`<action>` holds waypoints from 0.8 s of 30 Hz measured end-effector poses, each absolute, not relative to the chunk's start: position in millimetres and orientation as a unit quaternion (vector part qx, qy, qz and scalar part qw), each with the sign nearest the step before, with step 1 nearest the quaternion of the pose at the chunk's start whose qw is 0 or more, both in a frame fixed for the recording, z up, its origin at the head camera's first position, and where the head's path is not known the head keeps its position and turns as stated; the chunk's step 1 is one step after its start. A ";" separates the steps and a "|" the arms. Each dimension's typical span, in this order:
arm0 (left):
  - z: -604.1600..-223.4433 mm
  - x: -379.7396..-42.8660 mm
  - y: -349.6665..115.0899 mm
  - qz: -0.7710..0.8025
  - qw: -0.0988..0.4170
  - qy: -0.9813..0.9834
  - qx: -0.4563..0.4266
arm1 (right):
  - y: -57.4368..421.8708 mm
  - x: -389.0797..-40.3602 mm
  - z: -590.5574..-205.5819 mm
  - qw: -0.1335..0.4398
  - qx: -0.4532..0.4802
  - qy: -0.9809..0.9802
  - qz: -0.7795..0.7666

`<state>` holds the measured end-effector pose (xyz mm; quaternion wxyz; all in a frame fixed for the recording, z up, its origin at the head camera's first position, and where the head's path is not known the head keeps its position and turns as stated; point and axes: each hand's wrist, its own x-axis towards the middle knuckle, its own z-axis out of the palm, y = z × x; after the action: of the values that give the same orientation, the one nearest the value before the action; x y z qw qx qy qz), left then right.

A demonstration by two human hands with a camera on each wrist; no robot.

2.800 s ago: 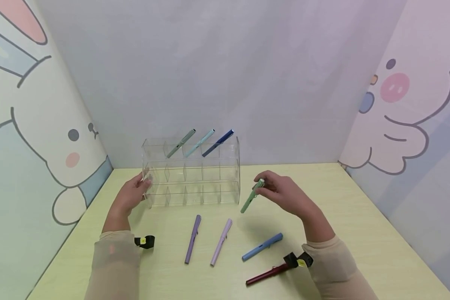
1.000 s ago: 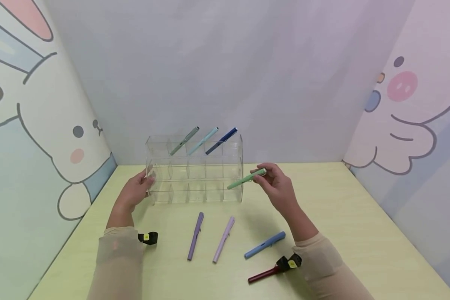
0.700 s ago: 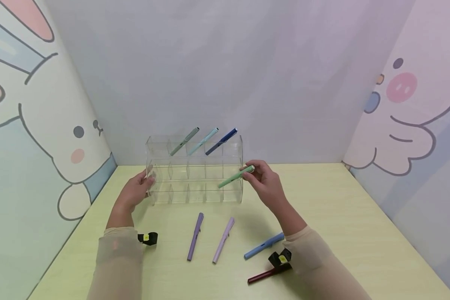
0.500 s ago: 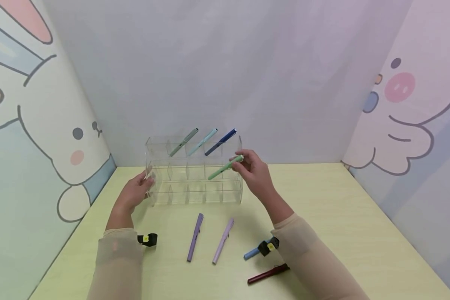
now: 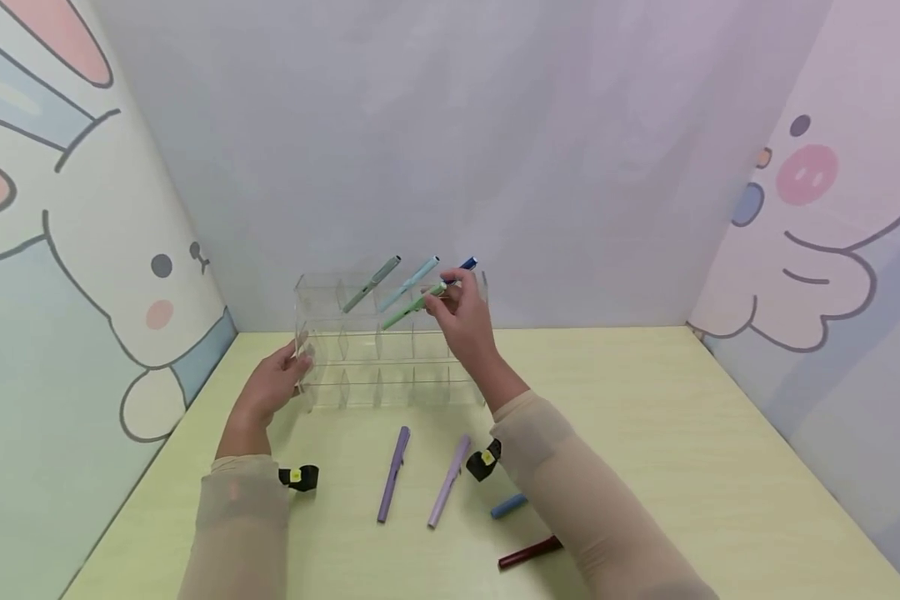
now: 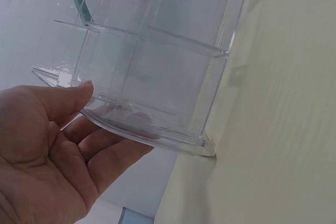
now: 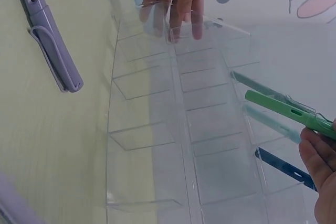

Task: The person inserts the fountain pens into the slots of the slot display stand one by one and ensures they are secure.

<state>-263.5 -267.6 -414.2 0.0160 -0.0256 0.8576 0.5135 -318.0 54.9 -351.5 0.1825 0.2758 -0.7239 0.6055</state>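
Note:
A clear acrylic pen rack (image 5: 390, 363) with three tiers of compartments stands on the table. My left hand (image 5: 270, 383) grips its left side panel, thumb in front and fingers behind, as the left wrist view also shows. Between thumb and fingers, my right hand (image 5: 467, 321) pinches a light green pen (image 5: 405, 312), slanted with its cap end up to the right. That pen is in front of the top tier, where a grey-green pen (image 5: 371, 285), a pale blue pen (image 5: 411, 283) and a dark blue pen (image 5: 471, 263) lean. The right hand partly hides the dark blue one.
On the table in front of the rack lie a purple pen (image 5: 393, 475), a lilac pen (image 5: 448, 482), a blue pen (image 5: 508, 505) and a dark red pen (image 5: 528, 553). My right sleeve covers part of the last two. Printed curtains (image 5: 795, 250) surround the table.
My right hand has carried the light green pen left and up, from beside the rack to before its top tier. The pen has tipped from steep to a flatter slant. My left hand stays put.

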 end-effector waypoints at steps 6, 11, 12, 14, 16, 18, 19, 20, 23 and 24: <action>-413.7 -264.7 -266.1 0.511 0.015 0.859 -0.030 | 42.4 -321.5 -353.4 0.184 0.272 -0.718 0.614; -412.2 -265.2 -264.9 0.510 0.017 0.859 -0.031 | 33.2 -323.5 -360.0 0.186 0.280 -0.722 0.605; -411.9 -265.2 -264.7 0.511 0.018 0.859 -0.032 | 31.5 -323.5 -361.6 0.187 0.282 -0.724 0.601; -411.4 -264.7 -263.9 0.512 0.019 0.858 -0.033 | 28.5 -323.0 -364.7 0.186 0.286 -0.728 0.595; -411.2 -263.9 -263.4 0.514 0.019 0.857 -0.034 | 25.9 -322.3 -368.1 0.180 0.285 -0.734 0.590; -411.3 -263.3 -263.5 0.514 0.018 0.857 -0.034 | 23.5 -321.7 -371.6 0.169 0.278 -0.745 0.583; -411.5 -263.2 -263.7 0.514 0.017 0.857 -0.034 | 22.6 -321.3 -373.1 0.164 0.274 -0.750 0.579; -411.9 -263.4 -264.2 0.513 0.017 0.858 -0.033 | 21.7 -321.1 -374.7 0.159 0.272 -0.755 0.575; -412.0 -263.4 -264.9 0.511 0.016 0.859 -0.031 | 19.5 -321.2 -379.1 0.153 0.265 -0.775 0.553; -412.0 -263.5 -265.1 0.511 0.016 0.859 -0.031 | 19.0 -321.2 -380.0 0.154 0.265 -0.779 0.547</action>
<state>-263.5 -265.1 -412.0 0.0157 -0.0306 0.8589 0.5110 -321.2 19.0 -380.0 0.1543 0.2652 -0.7787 0.5472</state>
